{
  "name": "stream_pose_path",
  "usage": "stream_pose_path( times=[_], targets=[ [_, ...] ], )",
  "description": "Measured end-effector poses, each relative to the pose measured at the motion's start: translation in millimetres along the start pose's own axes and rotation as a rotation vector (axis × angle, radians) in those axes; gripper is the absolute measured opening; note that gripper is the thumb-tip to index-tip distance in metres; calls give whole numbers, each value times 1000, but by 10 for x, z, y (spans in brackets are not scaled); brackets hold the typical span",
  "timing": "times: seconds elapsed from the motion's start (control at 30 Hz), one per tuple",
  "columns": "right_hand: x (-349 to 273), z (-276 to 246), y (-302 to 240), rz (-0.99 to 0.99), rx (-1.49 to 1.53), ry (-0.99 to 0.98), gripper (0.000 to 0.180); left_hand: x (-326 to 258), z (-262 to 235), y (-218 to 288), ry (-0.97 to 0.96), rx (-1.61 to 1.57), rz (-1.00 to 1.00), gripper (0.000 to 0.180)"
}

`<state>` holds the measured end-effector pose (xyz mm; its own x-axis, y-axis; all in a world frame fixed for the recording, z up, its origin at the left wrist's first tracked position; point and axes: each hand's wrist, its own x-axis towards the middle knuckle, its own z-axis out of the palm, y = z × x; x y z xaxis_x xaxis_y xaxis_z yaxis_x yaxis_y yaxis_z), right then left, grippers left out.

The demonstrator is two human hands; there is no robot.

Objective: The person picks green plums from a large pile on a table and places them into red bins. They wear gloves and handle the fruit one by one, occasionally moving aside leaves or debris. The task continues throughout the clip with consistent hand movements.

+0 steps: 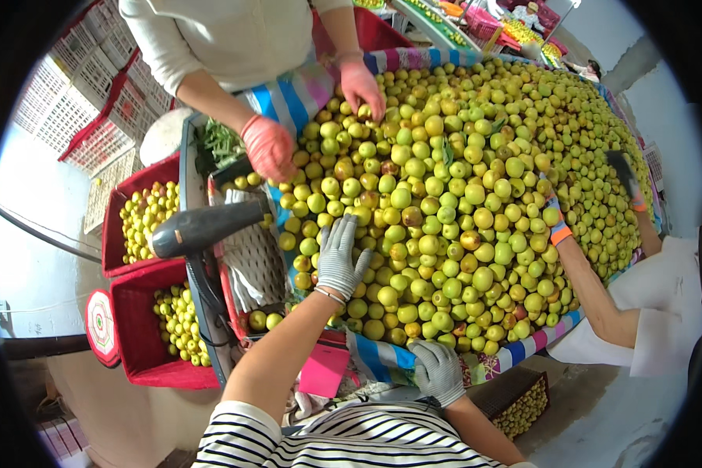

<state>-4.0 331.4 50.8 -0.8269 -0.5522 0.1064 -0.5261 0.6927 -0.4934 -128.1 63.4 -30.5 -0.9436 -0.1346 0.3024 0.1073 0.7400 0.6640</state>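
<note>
A large heap of yellow-green jujubes (460,203), some blushed brown, fills a table lined with patterned cloth (398,360). My left hand (339,257), in a grey glove, lies on the near left part of the heap with fingers spread, touching the fruit and gripping none that I can see. At the near cloth-covered edge rests my right hand (438,373), also gloved in grey; its fingers stretch toward the fruit and nothing shows in them.
A dark hair dryer (210,226) juts over the left end. Red crates of fruit (168,374) stand left. Opposite, a person's pink-gloved hands (269,148) touch the heap; another worker's gloved hand (555,218) reaches from the right. A pink pouch (324,370) lies near me.
</note>
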Motion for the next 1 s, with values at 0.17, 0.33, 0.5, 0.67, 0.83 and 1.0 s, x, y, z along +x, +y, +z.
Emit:
stream_pose_path(
  times=[0.17,0.33,0.5,0.67,0.83,1.0],
  targets=[
    [113,-19,27,-9,38,27,31,-78,-121,202,-182,82,60,69],
    [-1,-15,-31,-11,9,-39,29,-177,-144,145,-386,229,239,73],
    [-98,-21,-5,-2,23,-40,32,-181,-394,-122,-434,310,238,61],
    [-117,-25,-22,54,11,12,32,-249,-548,-401,-319,402,102,59],
    [-174,32,30,49,13,53,28,-470,-830,-612,-313,457,18,60],
    [-166,71,29,44,12,43,24,-381,-740,39,-381,188,266,67]
  ],
)
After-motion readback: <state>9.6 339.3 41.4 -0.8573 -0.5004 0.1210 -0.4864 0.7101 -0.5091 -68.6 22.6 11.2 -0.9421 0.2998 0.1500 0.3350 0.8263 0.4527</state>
